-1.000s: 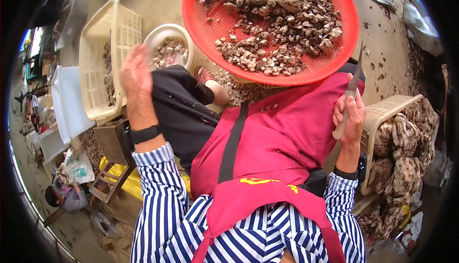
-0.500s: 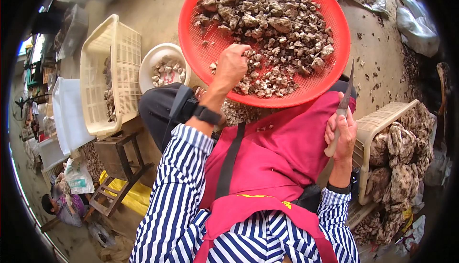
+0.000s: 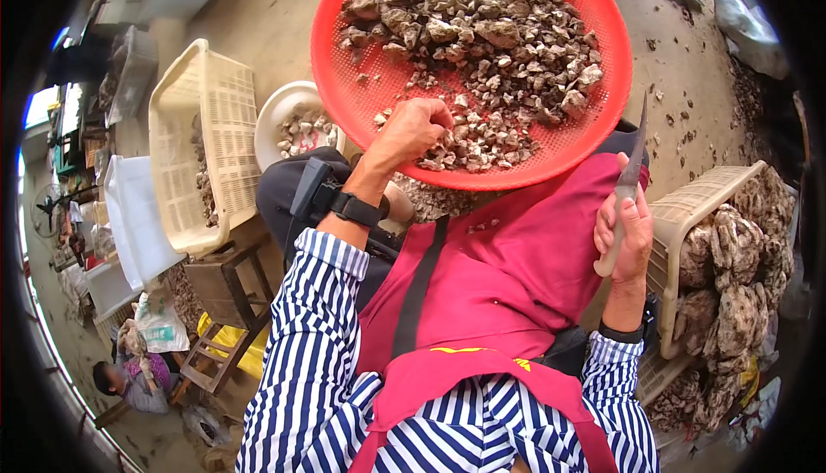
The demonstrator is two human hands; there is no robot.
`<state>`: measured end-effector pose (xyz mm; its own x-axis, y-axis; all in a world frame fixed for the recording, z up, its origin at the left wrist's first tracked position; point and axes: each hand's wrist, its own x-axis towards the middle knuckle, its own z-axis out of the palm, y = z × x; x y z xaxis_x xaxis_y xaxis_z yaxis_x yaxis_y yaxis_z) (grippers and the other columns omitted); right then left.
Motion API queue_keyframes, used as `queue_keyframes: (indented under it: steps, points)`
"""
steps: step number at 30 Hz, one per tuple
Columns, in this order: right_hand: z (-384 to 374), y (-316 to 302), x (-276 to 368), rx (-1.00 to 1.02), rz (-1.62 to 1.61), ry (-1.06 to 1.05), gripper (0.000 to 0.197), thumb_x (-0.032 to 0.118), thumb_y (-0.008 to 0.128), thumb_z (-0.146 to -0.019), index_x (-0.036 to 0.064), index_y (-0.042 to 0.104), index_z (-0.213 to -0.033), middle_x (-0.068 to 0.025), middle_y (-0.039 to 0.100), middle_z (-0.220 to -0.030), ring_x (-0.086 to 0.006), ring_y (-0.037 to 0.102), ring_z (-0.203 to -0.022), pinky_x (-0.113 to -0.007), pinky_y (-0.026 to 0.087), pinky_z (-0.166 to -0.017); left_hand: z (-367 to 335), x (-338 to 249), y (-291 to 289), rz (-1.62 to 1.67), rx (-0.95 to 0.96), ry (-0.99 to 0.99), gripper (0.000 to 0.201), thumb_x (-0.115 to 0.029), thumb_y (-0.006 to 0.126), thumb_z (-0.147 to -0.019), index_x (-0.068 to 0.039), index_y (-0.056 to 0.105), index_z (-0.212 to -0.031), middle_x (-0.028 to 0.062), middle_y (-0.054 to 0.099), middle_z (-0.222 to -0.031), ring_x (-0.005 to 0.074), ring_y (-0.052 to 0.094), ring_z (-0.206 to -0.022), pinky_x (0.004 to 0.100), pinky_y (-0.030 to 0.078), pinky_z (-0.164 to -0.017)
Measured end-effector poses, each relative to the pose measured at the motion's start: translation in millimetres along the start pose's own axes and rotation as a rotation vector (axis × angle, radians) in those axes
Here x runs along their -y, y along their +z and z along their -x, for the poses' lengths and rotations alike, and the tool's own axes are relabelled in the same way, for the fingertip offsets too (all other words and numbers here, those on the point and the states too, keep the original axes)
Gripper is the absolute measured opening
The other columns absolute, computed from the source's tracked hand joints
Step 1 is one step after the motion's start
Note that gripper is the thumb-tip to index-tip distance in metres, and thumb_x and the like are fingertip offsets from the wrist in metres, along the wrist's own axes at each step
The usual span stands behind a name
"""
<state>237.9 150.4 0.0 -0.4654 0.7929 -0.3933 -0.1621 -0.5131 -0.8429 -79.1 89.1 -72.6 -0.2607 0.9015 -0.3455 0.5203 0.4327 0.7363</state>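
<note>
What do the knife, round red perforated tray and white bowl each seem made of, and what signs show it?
Knife blade: probably steel, dull grey, narrow and tapering to a point.
Knife handle: pale and smooth, perhaps plastic; coated wood is possible.
Round red perforated tray: most likely moulded plastic, evenly coloured with regular small holes.
White bowl: smooth pale rim, probably plastic, possibly enamel.

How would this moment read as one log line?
left hand: over red perforated tray, at rough chunks | right hand: holding knife | nearby: white bowl
</note>
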Motion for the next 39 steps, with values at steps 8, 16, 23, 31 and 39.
queue_keyframes:
  steps: [8, 16, 23, 31, 39]
  points:
    - [0.2, 5.5, -2.3, 0.019, -0.009, -0.008, 0.062, 0.028, 0.053, -0.091, 0.0042, 0.026, -0.141, 0.0009, 0.043, -0.064, -0.0052, 0.04, -0.045, -0.018, 0.034, -0.038, -28.7, 13.6, 24.5, -0.304, -0.272, 0.239, 0.022, -0.004, 0.054, -0.075, -0.002, 0.065, -0.094, 0.0213, 0.06, -0.095, 0.0356, 0.057, -0.09, 0.0414, 0.046, -0.079]
    - [0.9, -0.2, -1.7, 0.008, -0.043, -0.003, 0.065, 0.03, 0.055, -0.09, 0.0042, 0.025, -0.141, 0.0005, 0.043, -0.065, -0.0054, 0.04, -0.045, -0.018, 0.034, -0.038, -30.9, -10.6, 39.9, -0.093, -0.137, 0.34, 0.035, 0.006, 0.048, -0.071, -0.005, 0.066, -0.099, 0.0216, 0.061, -0.09, 0.0357, 0.059, -0.087, 0.0394, 0.048, -0.076]
    - [0.1, -1.9, -3.5, 0.016, -0.077, -0.012, 0.067, 0.031, 0.056, -0.089, 0.0037, 0.024, -0.141, -0.0002, 0.043, -0.064, -0.0055, 0.04, -0.045, -0.018, 0.034, -0.037, -45.3, -30.4, 46.9, -0.27, -0.194, 0.197, 0.032, 0.002, 0.05, -0.075, -0.005, 0.061, -0.104, 0.0204, 0.056, -0.103, 0.0358, 0.055, -0.097, 0.04, 0.045, -0.084]
    - [0.5, -3.2, -2.4, 0.023, -0.057, -0.033, 0.063, 0.03, 0.052, -0.091, 0.0021, 0.025, -0.141, 0.0001, 0.043, -0.065, -0.0051, 0.04, -0.044, -0.018, 0.035, -0.037, -27.3, -19.6, 36.4, 0.31, 0.041, -0.045, 0.012, -0.007, 0.058, -0.085, 0.0, 0.06, -0.095, 0.0033, 0.063, -0.076, 0.0093, 0.057, -0.06, 0.0223, 0.045, -0.052]
    - [-0.1, -3.2, -4.0, 0.051, -0.064, -0.044, 0.063, 0.03, 0.052, -0.092, 0.0017, 0.025, -0.141, 0.0003, 0.043, -0.065, -0.0047, 0.04, -0.046, -0.017, 0.035, -0.037, -17.1, -2.4, 20.8, 0.984, 0.04, -0.361, 0.011, -0.008, 0.052, -0.091, -0.002, 0.054, -0.099, 0.0089, 0.063, -0.079, 0.0125, 0.06, -0.062, 0.0227, 0.048, -0.051]
